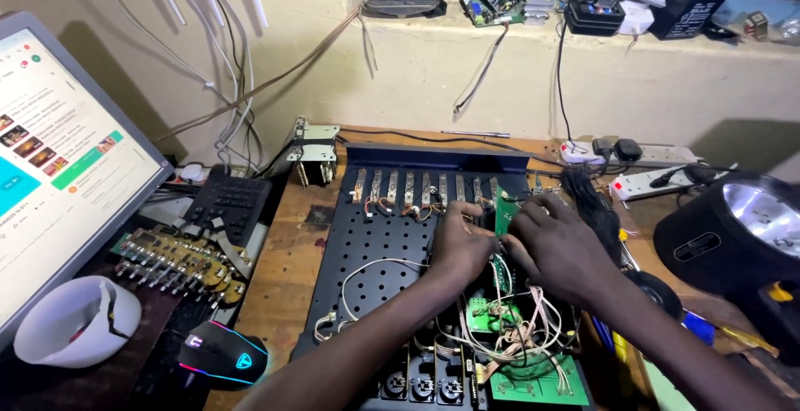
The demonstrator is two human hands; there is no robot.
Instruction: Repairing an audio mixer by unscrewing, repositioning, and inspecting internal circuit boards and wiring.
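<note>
Gripping a small green circuit board (504, 211) between them, the left hand (462, 240) and right hand (554, 240) meet.

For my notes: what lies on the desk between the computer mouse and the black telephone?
In the head view, a circuit board with a row of knobs lies between the mouse and the telephone.

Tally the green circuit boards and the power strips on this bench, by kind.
Green circuit boards inside the black chassis: 3, namely one upright between the hands, one small, one large at the front.
Green circuit board on the ledge: 1
White power strips: 2
Total: 6
</note>
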